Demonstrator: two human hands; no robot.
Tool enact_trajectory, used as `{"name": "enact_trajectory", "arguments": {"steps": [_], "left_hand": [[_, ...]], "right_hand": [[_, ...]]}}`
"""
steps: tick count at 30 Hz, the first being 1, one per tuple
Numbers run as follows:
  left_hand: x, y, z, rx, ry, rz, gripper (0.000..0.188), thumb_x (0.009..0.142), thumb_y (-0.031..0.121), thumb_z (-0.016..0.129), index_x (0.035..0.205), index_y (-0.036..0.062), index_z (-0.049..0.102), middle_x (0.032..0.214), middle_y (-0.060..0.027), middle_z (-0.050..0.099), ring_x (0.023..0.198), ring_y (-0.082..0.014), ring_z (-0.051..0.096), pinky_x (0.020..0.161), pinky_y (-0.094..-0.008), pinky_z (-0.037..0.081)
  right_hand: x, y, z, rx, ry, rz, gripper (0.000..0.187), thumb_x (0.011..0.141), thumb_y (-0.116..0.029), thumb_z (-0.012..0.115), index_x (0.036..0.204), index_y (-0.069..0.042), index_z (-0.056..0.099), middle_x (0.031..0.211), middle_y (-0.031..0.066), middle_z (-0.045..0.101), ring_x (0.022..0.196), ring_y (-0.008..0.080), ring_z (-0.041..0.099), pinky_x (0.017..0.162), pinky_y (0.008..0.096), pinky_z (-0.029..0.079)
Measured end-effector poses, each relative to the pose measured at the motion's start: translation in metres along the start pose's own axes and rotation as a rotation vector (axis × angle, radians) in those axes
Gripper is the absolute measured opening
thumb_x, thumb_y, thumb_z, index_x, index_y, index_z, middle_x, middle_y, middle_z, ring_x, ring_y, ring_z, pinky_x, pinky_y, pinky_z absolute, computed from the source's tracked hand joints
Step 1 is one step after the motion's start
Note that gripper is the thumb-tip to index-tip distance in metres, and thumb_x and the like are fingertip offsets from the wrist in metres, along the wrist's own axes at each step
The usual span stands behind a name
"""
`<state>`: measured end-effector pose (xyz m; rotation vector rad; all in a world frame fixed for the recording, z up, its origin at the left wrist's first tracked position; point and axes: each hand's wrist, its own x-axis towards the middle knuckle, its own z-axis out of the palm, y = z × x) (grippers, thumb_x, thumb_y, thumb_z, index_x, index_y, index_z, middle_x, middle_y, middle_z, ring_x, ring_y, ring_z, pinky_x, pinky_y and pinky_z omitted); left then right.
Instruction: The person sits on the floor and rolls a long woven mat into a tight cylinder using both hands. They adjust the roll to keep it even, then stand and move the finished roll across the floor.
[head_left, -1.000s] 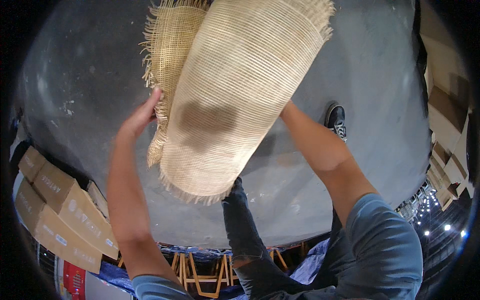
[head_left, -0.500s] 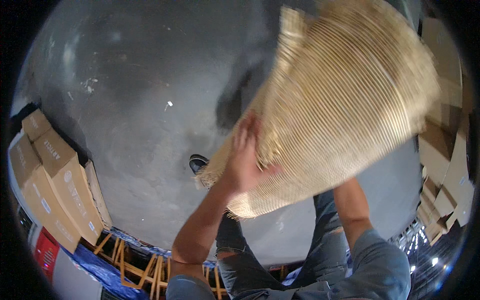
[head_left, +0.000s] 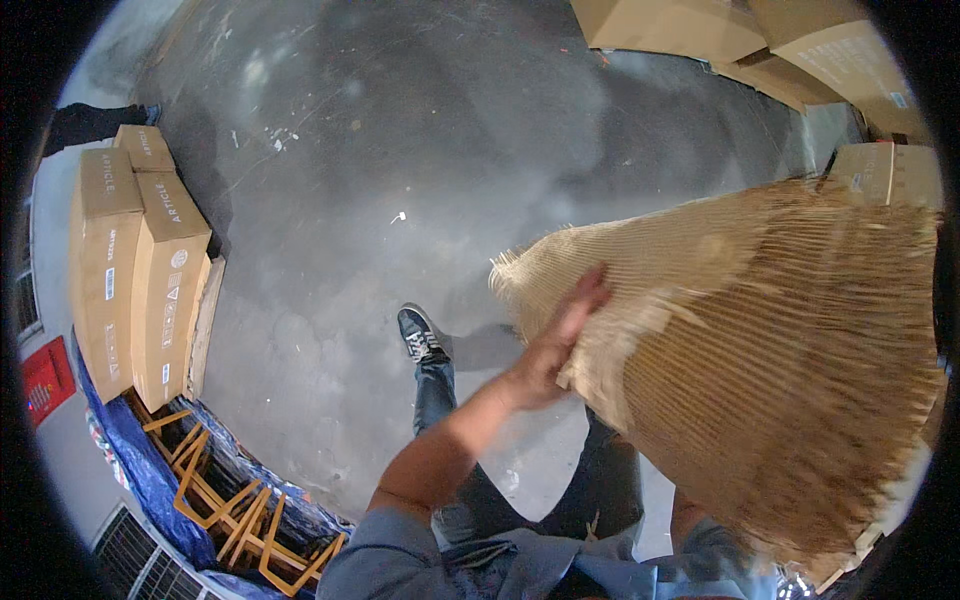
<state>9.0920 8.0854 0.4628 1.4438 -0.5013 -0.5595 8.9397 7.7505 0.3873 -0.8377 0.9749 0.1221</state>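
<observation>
A large tan ribbed fibrous mat [head_left: 760, 350] with frayed edges slants across the right side, bent over along its near-left part. My left hand [head_left: 560, 345] lies against the mat's left part, its fingers stretched out over the surface and slightly blurred. Its palm touches the mat near the bent edge. Only a bit of my right forearm [head_left: 688, 518] shows below the mat; the mat hides my right hand.
Large cardboard boxes [head_left: 185, 290] stand at left, with more cardboard boxes [head_left: 680, 30] at the far right. Wooden frames [head_left: 235, 510] sit by a blue tarp [head_left: 160, 480] at lower left. My shoe [head_left: 420, 335] is on the grey concrete floor [head_left: 330, 200]. Another person's dark-clothed leg [head_left: 95, 125] shows at far left.
The mat has swung from the upper middle down to the right, and its darker ribbed face now shows more. My left hand moved right with it. My view has turned to the right.
</observation>
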Motion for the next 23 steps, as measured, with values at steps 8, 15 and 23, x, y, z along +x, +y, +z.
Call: {"name": "enact_trajectory", "arguments": {"steps": [8, 15, 23], "left_hand": [[-0.071, -0.107, -0.007, -0.498, 0.29, -0.753, 0.087, 0.095, 0.043, 0.073, 0.161, 0.0108, 0.027, 0.155, -0.0093, 0.044, 0.142, -0.0206, 0.042, 0.116, -0.038, 0.037], [-0.065, -0.078, 0.014, -0.44, 0.269, -0.492, 0.08, 0.094, 0.025, 0.076, 0.159, 0.0075, 0.032, 0.156, -0.0127, 0.044, 0.139, -0.0208, 0.044, 0.112, -0.0373, 0.041], [-0.035, -0.029, 0.017, 0.101, 0.556, -0.702, 0.05, 0.1, 0.015, 0.066, 0.146, 0.0022, 0.052, 0.133, -0.0103, 0.067, 0.121, -0.0204, 0.062, 0.103, -0.0333, 0.048]], "right_hand": [[-0.023, -0.023, 0.041, 0.005, -0.142, -0.036, 0.093, 0.099, -0.076, 0.035, 0.151, 0.0, 0.043, 0.148, 0.02, 0.053, 0.133, 0.0313, 0.054, 0.113, 0.0456, 0.044], [-0.07, -0.043, 0.042, -0.162, -0.04, -0.262, 0.081, 0.104, -0.063, 0.04, 0.159, -0.004, 0.03, 0.159, 0.014, 0.041, 0.144, 0.0303, 0.041, 0.119, 0.0435, 0.033], [-0.111, -0.059, 0.086, -0.719, 0.087, -0.206, 0.103, 0.089, -0.035, 0.08, 0.162, -0.008, 0.014, 0.158, 0.0192, 0.041, 0.147, 0.0291, 0.038, 0.121, 0.0368, 0.029]]}}
